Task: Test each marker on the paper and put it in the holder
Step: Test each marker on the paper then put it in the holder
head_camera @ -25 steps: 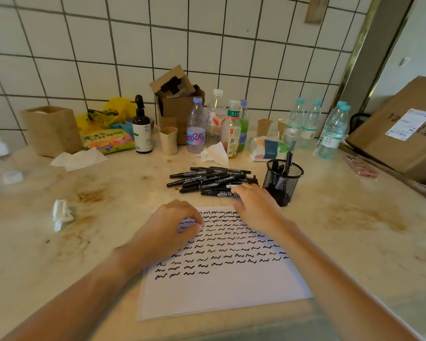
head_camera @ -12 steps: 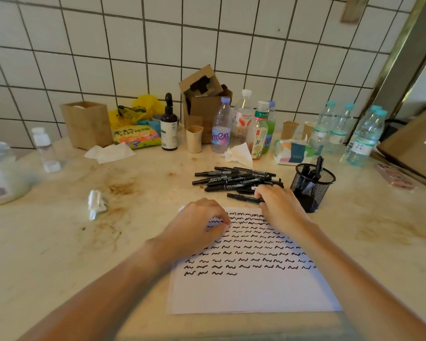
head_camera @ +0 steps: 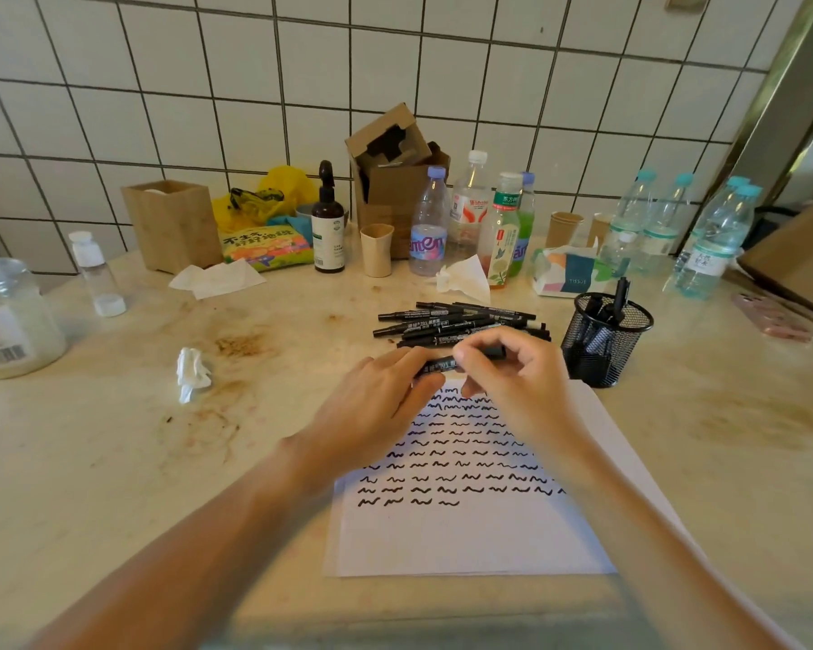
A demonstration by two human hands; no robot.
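Observation:
One black marker [head_camera: 442,365] is held level just above the top edge of the white paper [head_camera: 470,537], which is covered with rows of black squiggles. My left hand [head_camera: 376,410] grips its left end and my right hand [head_camera: 512,372] pinches its right part between thumb and fingers. Behind them a pile of several black markers [head_camera: 456,321] lies on the table. The black mesh holder [head_camera: 604,337] stands right of the pile with a few markers in it.
Bottles [head_camera: 428,227], a paper cup [head_camera: 376,250], a tissue pack [head_camera: 566,269], cardboard boxes [head_camera: 395,180] and a wooden box [head_camera: 172,222] line the tiled wall. A crumpled tissue [head_camera: 191,372] and a glass jar [head_camera: 10,316] sit to the left.
My right hand lifted one marker from the pile and brought it over the paper's top edge. My left hand rose off the paper and took the marker's left end. The camera shifted left.

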